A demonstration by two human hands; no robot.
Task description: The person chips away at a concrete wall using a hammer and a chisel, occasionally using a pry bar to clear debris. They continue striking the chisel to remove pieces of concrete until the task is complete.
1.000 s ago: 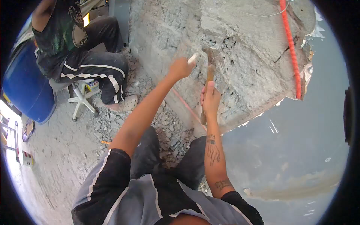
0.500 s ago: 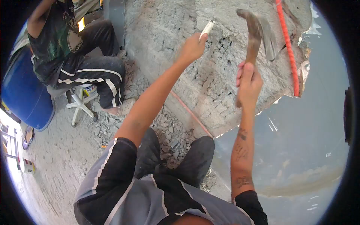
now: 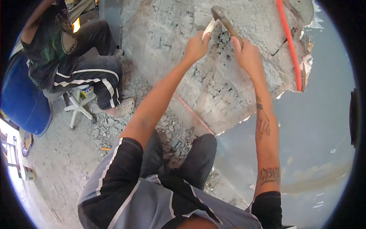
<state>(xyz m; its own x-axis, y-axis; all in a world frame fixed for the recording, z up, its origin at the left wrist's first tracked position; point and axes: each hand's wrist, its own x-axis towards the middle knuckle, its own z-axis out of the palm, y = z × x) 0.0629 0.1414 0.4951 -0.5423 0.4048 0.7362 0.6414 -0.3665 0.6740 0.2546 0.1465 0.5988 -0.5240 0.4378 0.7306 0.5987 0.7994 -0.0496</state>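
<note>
My left hand [image 3: 196, 46] is closed around a pale chisel [image 3: 210, 27], whose upper end sticks out past the thumb. In my right hand [image 3: 248, 56] is the wooden handle of a hammer [image 3: 230, 27]. The hammer's dusty head is right at the exposed end of the chisel. Both tools are over a rough grey concrete wall [image 3: 167, 38], beside a chipped, broken-up patch [image 3: 225, 40]. The chisel's lower part is hidden by my left hand.
An orange corrugated conduit [image 3: 288, 42] runs down the right side, near a smooth grey surface [image 3: 312, 126]. A thin pink conduit [image 3: 194, 114] and rubble [image 3: 171, 133] lie near my knees. At left, a person [image 3: 76, 68] sits on a stool [image 3: 78, 108] by a blue barrel [image 3: 26, 95].
The hammer has swung from raised on the right to the left, its head now at the chisel's end. My left hand stays almost in place around the chisel.
</note>
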